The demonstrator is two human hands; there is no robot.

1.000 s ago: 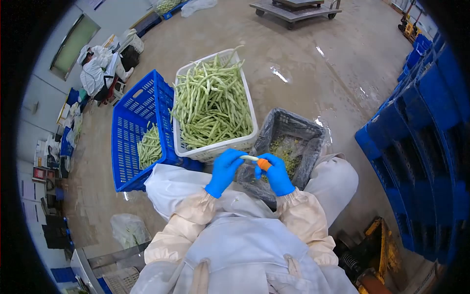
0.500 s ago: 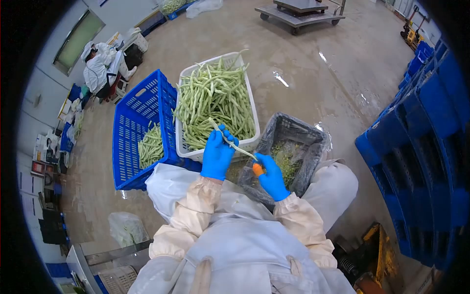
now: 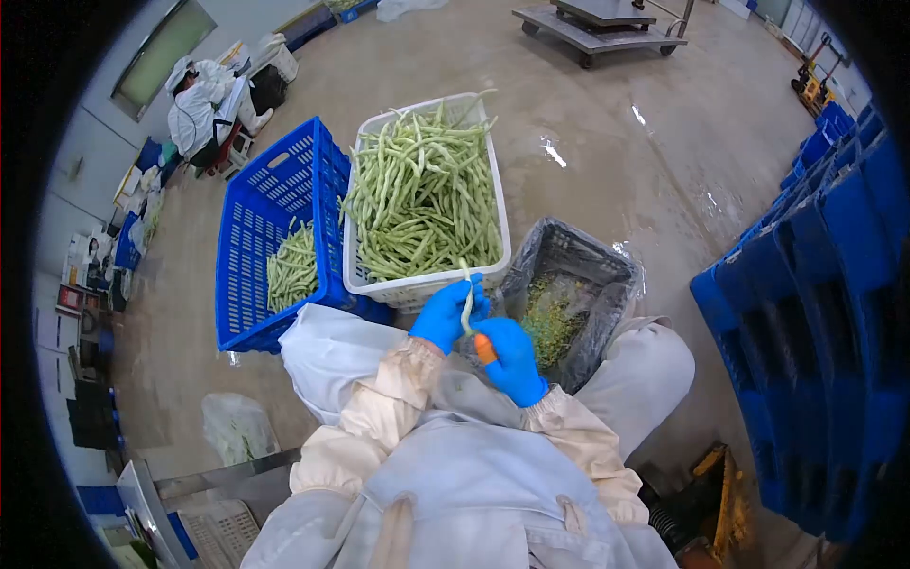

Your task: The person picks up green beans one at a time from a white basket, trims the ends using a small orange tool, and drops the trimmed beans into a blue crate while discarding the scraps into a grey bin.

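My left hand (image 3: 453, 315) wears a blue glove and is closed around a long pale green bean (image 3: 466, 296), which stands nearly upright. Close beside it, my blue-gloved right hand (image 3: 513, 361) is closed at the bean's lower end. An orange piece (image 3: 484, 348) shows at the right thumb; it looks like a thumb cover, though its kind is not certain. Just beyond my hands, a white crate (image 3: 503, 220) is heaped with green beans (image 3: 422, 194). To the right, a dark crate lined with plastic (image 3: 607, 266) holds small green and yellowish scraps (image 3: 553, 321).
A tilted blue crate (image 3: 248, 213) with some beans (image 3: 293, 268) stands left of the white one. Stacked blue pallets (image 3: 758, 313) rise on the right. A wheeled platform (image 3: 597, 43) is at the back. Another person (image 3: 199, 109) sits far left. A plastic bag (image 3: 237, 427) lies lower left.
Both hands have drawn closer together and lower. The bean has turned from slanting across between them to nearly upright. The view has shifted slightly.
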